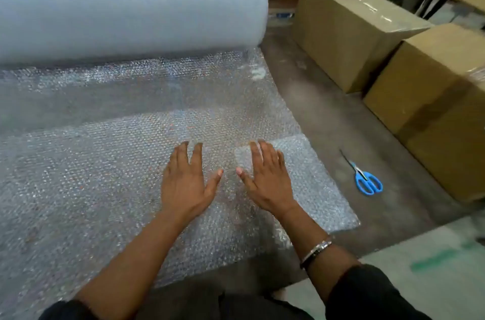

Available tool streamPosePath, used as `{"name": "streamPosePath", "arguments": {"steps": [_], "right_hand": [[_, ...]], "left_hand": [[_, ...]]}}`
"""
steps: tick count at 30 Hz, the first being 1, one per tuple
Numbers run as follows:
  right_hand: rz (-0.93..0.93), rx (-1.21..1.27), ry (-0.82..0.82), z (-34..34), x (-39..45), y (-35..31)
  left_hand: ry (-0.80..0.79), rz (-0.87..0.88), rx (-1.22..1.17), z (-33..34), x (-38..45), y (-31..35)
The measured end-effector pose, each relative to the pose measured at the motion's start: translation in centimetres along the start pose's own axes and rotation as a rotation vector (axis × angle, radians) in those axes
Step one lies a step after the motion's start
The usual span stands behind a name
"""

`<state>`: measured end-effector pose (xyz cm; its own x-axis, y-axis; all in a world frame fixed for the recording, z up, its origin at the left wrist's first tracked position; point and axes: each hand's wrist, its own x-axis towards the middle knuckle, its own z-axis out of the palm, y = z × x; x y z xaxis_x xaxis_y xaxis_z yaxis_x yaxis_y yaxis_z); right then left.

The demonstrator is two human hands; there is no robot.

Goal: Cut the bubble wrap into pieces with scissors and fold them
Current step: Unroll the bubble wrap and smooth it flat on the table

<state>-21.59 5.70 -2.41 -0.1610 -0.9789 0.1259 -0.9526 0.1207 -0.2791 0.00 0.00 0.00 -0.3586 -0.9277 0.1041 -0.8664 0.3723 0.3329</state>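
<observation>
Dark sleeves (pixel 367 291) frame the bottom of the view, and out of them two bare forearms reach forward over the bubble wrap (pixel 105 175) spread across the floor (pixel 341 123). Left hand (pixel 185 180) and right hand (pixel 265 178) are both flat, palms down, fingers spread apart and gripping nothing; whether they press the sheet or hover just above it, I cannot tell. Under the right hand a smaller, whiter layer (pixel 309 183) lies near the sheet's right edge, seemingly a cut or folded piece. The sheet runs on uncut to the big roll (pixel 118 5) at the far side. The scissors (pixel 366 179) lie closed on bare floor just beyond the sheet's right edge, close to the cardboard boxes (pixel 393 62).

From where I stand, the worry is slippage: the wrap is slick on concrete, so a smoothing push could skew the layers and give a crooked fold. Leaning hard would pop bubbles. The roll looks free to creep and drag the sheet. Reaching blind for the scissors risks catching the point.
</observation>
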Motion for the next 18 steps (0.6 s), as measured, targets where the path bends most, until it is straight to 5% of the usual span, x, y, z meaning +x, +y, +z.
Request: {"name": "streamPosePath", "arguments": {"steps": [10, 18], "right_hand": [[0.003, -0.073, -0.128, -0.8, 2.5, 13.2], [-0.1, -0.089, -0.283, 0.9, 2.8, 16.3]], "left_hand": [[-0.132, 0.08, 0.072, 8.0, 3.2, 11.7], [-0.286, 0.044, 0.195, 12.2, 2.1, 12.0]]}}
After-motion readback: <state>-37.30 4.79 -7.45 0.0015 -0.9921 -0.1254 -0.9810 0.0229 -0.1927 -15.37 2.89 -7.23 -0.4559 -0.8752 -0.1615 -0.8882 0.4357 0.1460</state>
